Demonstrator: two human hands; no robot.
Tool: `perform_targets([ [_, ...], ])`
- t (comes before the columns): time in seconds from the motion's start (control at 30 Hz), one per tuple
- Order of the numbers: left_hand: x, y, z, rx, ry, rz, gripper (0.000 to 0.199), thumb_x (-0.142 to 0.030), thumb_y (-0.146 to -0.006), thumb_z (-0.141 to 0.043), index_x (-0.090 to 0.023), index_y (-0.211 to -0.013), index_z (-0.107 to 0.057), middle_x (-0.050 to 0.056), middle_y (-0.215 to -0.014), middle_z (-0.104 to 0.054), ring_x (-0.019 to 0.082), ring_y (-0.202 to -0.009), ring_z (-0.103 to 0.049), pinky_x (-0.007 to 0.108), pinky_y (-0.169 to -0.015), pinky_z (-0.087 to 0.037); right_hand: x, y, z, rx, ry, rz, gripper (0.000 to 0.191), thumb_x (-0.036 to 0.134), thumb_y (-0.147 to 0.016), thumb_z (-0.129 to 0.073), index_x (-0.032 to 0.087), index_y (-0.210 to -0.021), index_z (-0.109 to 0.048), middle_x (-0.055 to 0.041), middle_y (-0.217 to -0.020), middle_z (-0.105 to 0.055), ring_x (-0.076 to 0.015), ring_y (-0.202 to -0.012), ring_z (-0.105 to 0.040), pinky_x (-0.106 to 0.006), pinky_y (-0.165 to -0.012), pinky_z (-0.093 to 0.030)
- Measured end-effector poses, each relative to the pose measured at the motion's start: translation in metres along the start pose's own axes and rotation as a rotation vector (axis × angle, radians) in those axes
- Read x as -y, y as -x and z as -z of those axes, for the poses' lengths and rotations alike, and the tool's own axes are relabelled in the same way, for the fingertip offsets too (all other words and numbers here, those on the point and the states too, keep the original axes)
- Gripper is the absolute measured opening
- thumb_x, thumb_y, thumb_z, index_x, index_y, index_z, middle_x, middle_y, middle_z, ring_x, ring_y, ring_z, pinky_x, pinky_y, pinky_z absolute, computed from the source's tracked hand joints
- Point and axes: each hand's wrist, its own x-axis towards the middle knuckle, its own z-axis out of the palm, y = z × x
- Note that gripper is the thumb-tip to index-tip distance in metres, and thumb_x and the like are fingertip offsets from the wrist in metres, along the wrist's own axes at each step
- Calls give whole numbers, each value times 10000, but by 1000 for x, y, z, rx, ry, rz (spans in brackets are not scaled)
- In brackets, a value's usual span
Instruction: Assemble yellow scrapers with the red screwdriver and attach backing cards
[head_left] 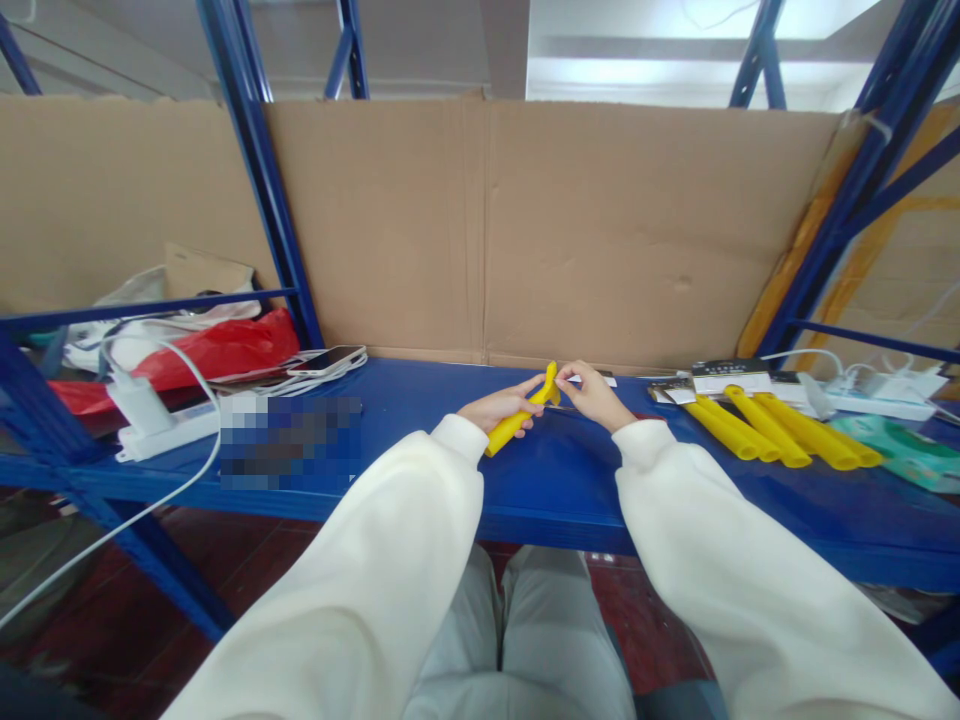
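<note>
A yellow tube lies slanted in my left hand, whose fingers wrap round its middle. Its upper end looks bent or flared and points away from me. My right hand is closed in a pinch right beside that end; what sits between its fingertips is too small to make out. Just below the fingertips, a thin, pale strip shows against the blue tabletop. Several more yellow tubes lie side by side to the right, their open ends toward me.
Behind the tubes are black-and-white packages. A teal packet and a white power strip lie far right. On the left are another power strip, a phone and a red bag. Cardboard walls the back.
</note>
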Motion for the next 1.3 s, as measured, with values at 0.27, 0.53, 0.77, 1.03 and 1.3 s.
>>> perform_targets([
  [0.27, -1, 0, 1, 7, -2, 6, 872, -42, -868, -476, -390, -1569, -91, -62, -743, -486, 38, -446, -422, 141, -437, -347, -2, -1, -2, -17, 6, -22, 72, 211, -784, -554, 223, -721, -585, -41, -834, -655, -211, -874, -603, -388, -875, -474],
  [0.53, 0, -1, 2, 26, 4, -4, 857, -70, -859, -516, -391, -1557, -135, -57, -756, -493, 41, -460, -423, 146, -459, -351, -2, -1, -3, -40, 14, -23, 83, 209, -779, -556, 226, -701, -578, -41, -825, -655, -211, -866, -612, -383, -870, -482],
  [0.77, -1, 0, 2, 32, 18, -3, 836, -60, -871, -493, -382, -1557, -140, -56, -752, -481, 44, -459, -415, 152, -461, -341, 0, -2, -2, -34, -3, -79, 79, 228, -771, -558, 224, -696, -581, -41, -829, -674, -210, -866, -628, -384, -872, -486],
  [1.03, 0, -1, 2, 49, 26, -1, 843, -65, -875, -494, -368, -1561, -109, -59, -745, -484, 42, -453, -416, 149, -458, -345, -1, -4, -1, -18, -24, -94, 92, 219, -756, -573, 216, -666, -591, -46, -838, -699, -214, -887, -644, -389, -903, -477],
  [1.3, 1, -2, 3, 62, 20, -10, 869, -80, -857, -538, -358, -1562, -114, -59, -741, -501, 48, -449, -431, 151, -452, -353, -1, -4, -2, -20, -57, -167, 112, 220, -741, -582, 214, -638, -627, -31, -752, -692, -211, -811, -647, -373, -846, -501],
])
